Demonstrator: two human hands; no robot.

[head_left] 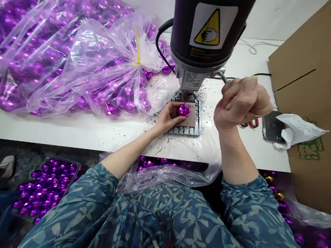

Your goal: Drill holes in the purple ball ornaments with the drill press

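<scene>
A shiny purple ball (184, 110) sits on a brown board (192, 120) upon the slotted metal base (198, 131) of a bench drill press (190, 78). My left hand (167, 118) grips the ball from its left side between thumb and fingers. The thin drill bit (184, 102) reaches down to the top of the ball; whether it has gone in I cannot tell. To the right, my right hand (242, 101) is closed around the end of the drill press's feed lever (222, 76), the grip itself hidden inside the fist.
A large clear bag (96, 58) of purple balls, tied with yellow, fills the table's left. Dark shavings surround the base. Right of it lie a phone (274, 126), white tissue (302, 128) and red-handled scissors (253, 123) beside a cardboard box (307, 81). A container of balls (50, 184) stands below left.
</scene>
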